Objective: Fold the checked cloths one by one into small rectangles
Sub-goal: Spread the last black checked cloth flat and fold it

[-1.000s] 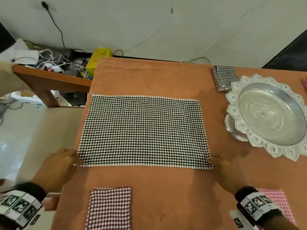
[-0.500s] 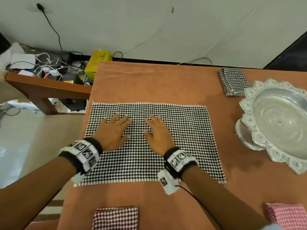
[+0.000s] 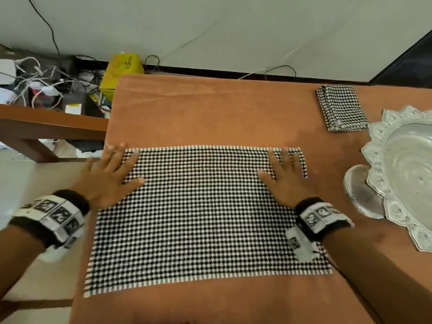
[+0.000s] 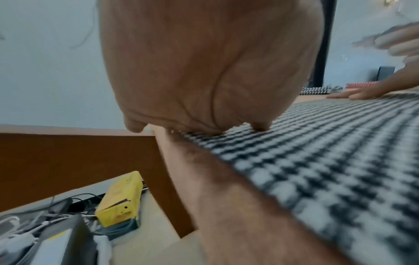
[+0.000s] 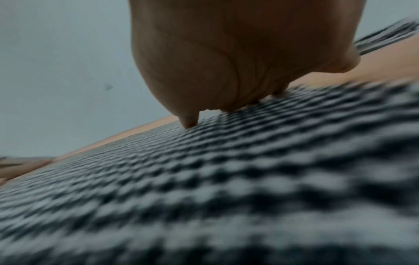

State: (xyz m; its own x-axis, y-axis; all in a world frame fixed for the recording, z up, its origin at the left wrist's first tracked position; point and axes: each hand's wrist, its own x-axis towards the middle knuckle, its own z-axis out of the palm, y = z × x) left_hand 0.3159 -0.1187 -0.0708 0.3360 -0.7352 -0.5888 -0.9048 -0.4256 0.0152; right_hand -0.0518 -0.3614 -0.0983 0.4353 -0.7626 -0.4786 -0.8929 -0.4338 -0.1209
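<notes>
A black-and-white checked cloth (image 3: 205, 213) lies spread flat on the orange table (image 3: 210, 113). My left hand (image 3: 109, 174) rests flat with spread fingers on the cloth's far left corner, partly over the table edge. My right hand (image 3: 285, 174) lies flat near the far right corner, fingers straight and blurred. The left wrist view shows my left palm (image 4: 204, 71) pressing the cloth (image 4: 328, 161). In the right wrist view my right palm (image 5: 238, 53) presses the cloth (image 5: 226, 179). A folded black-and-white cloth (image 3: 340, 108) sits at the far right.
An ornate silver footed tray (image 3: 402, 183) stands at the right edge, close to my right hand. A yellow box (image 3: 121, 71) and tangled cables (image 3: 39, 78) lie beyond the table's left side, by a wooden bench (image 3: 46, 127). Bare tabletop stretches behind the cloth.
Both hands slid outward from the cloth's middle to its far corners, palms flat. The head view moved closer, so the red folded cloths near the front edge dropped out of sight.
</notes>
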